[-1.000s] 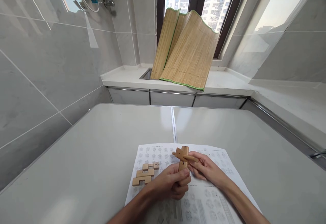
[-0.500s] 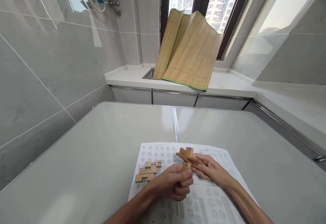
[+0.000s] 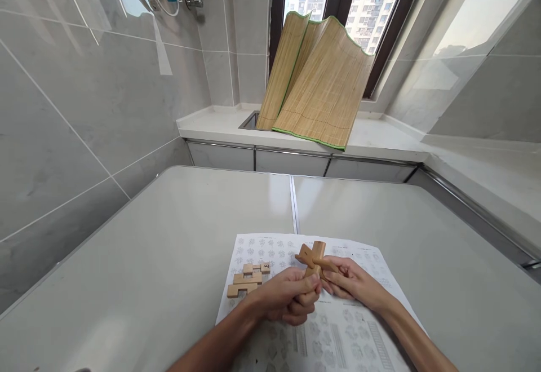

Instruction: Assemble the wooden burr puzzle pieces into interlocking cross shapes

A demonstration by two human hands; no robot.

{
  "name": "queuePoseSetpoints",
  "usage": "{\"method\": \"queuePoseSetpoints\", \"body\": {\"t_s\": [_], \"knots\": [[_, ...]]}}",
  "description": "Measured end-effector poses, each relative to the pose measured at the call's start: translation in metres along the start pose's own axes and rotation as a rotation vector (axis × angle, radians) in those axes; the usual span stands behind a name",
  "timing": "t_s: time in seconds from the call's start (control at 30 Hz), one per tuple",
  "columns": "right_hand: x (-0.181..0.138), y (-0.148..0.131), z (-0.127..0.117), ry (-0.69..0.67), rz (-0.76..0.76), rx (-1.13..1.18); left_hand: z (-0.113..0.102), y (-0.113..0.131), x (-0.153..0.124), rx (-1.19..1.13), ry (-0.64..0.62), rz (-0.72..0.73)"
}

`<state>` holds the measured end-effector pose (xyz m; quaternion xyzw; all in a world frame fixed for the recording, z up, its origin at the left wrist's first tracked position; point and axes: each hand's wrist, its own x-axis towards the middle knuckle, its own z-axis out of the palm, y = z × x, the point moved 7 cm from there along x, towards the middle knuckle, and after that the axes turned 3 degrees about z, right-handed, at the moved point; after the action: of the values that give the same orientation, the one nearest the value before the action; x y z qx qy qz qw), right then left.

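Note:
Both hands hold a crossed assembly of wooden puzzle pieces (image 3: 313, 255) just above a printed paper sheet (image 3: 338, 332). My left hand (image 3: 285, 300) is curled round the lower end of the upright piece, thumb pressed against it. My right hand (image 3: 354, 283) pinches the slanted cross piece from the right side. Several loose notched wooden pieces (image 3: 245, 279) lie on the sheet to the left of my left hand, one marked with a number.
The sheet lies on a pale grey table (image 3: 169, 248) with a seam down its middle. Behind it runs a white counter (image 3: 372, 138) with a folded bamboo mat (image 3: 316, 84) leaning against the window. Grey tiled walls stand on the left and right.
The view has shifted a little, so everything sits slightly right and lower. Both hands keep their grip on the crossed pieces, drawn slightly closer together.

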<state>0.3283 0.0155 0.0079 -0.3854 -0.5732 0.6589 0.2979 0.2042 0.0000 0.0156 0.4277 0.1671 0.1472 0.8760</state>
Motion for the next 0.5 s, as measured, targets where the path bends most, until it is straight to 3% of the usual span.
{"method": "queuePoseSetpoints", "body": {"t_s": [0.23, 0.5], "knots": [[-0.001, 0.002, -0.008, 0.005, -0.046, 0.089, -0.009, -0.006, 0.008, 0.048, 0.187, 0.051], [0.004, 0.017, -0.037, 0.251, -0.122, 0.659, -0.012, 0.001, 0.008, 0.028, 0.247, 0.143]]}}
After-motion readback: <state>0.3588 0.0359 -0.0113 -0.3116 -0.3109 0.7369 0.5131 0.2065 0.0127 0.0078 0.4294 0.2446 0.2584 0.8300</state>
